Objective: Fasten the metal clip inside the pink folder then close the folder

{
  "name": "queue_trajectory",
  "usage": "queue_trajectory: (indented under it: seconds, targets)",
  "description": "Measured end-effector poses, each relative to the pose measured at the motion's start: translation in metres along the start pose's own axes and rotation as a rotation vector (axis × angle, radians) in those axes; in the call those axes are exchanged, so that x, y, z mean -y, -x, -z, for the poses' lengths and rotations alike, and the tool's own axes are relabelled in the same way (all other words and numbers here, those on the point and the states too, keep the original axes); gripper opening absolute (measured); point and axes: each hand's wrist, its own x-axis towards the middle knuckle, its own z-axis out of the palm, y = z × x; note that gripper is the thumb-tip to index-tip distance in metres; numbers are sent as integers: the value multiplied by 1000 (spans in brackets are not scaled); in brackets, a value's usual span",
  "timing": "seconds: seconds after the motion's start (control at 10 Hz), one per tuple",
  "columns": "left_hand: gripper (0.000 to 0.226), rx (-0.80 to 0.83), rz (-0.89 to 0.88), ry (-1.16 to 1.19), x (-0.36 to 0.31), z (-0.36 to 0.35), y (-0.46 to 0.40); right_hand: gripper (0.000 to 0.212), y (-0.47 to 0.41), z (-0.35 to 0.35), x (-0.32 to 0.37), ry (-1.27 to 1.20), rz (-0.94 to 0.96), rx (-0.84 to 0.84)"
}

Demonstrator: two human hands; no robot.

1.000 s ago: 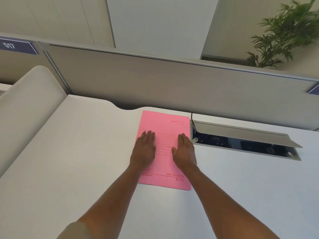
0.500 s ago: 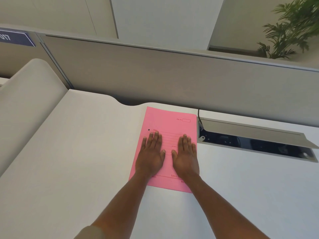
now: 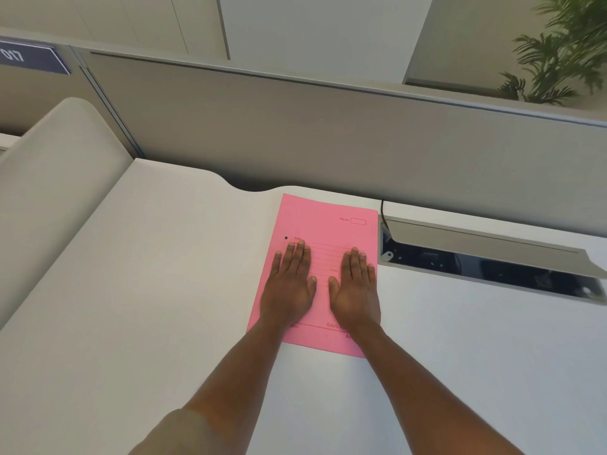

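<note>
The pink folder [image 3: 328, 221] lies closed and flat on the white desk [image 3: 164, 290], its printed cover facing up. My left hand [image 3: 290, 284] rests palm down on the cover's left half, fingers straight and together. My right hand [image 3: 356, 287] lies palm down on the right half, beside the folder's right edge. Neither hand grips anything. A small dark rivet [image 3: 286, 238] shows on the cover just beyond my left fingertips. The metal clip is hidden inside the folder.
An open cable hatch [image 3: 492, 261] with a raised lid is sunk into the desk just right of the folder. A grey partition [image 3: 295, 126] runs along the desk's far edge. A plant [image 3: 558, 50] stands behind it at the right.
Both hands have slid slightly toward me down the cover, exposing the rivet and more of the folder's top. The folder stays closed and flat.
</note>
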Motion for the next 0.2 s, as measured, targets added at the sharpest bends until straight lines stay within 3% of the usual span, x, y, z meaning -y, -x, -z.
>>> queue_trajectory:
  seconds: [0.1,0.2]
  targets:
    - [68,67,33,61,-15,18,-3,69,5,7,-1,-27,1,38]
    - [69,-27,46,95,-26,35,-11,69,-1,22,3,-62,17,15]
